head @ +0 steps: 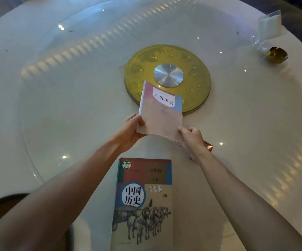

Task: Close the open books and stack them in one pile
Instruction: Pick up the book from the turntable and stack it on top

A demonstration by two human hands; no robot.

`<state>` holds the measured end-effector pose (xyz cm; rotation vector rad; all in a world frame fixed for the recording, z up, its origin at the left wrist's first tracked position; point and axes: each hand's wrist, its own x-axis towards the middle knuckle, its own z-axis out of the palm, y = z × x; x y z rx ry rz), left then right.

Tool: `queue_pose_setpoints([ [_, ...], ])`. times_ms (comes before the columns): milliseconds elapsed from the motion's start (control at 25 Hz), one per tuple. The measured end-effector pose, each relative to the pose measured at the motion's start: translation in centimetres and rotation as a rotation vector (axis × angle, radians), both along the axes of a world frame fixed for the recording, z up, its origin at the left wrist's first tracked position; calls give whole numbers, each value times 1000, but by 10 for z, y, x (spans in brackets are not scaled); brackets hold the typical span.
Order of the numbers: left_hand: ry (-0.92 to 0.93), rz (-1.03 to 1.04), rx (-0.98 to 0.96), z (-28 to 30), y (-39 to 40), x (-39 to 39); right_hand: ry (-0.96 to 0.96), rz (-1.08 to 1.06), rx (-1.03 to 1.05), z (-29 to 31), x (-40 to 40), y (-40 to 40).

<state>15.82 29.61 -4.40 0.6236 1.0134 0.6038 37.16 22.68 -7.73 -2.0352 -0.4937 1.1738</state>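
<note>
A closed pink book point(160, 110) with a white title label is held above the table, tilted up at its far end. My left hand point(131, 130) grips its near left corner by the spine. My right hand point(192, 137) pinches its near right corner. A second closed book point(143, 203), with a horse-and-chariot cover, lies flat on the table close to me, between my forearms. Part of a reddish-brown book or cover point(208, 146) shows from under my right hand; the rest of it is hidden.
The round white table point(56, 105) carries a glass turntable with a gold disc point(197, 73) and a silver hub at its middle. A clear card holder point(269, 24) and a small gold object point(276, 55) stand at the far right. A dark chair edge point(1, 205) sits at the near left.
</note>
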Motion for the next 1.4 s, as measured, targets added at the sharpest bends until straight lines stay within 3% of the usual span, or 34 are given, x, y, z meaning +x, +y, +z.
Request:
queue_pose_setpoints([
  [80,-4,-9,5,14,-12,-9,269,-97,65,16,-5,-7],
  [200,9,-4,8,25,-34,-28,340,-108,84,37,-15,-24],
  [640,430,14,-5,7,-164,-101,112,88,33,43,-76,-134],
  [840,601,-96,-5,-7,-217,-124,31,111,-25,28,-98,-185],
  [1000,764,-331,64,-16,-241,-140,-56,186,-36,20,-106,-212],
  [1400,967,-385,371,-23,-269,-144,-423,357,-99,0,-113,-241],
])
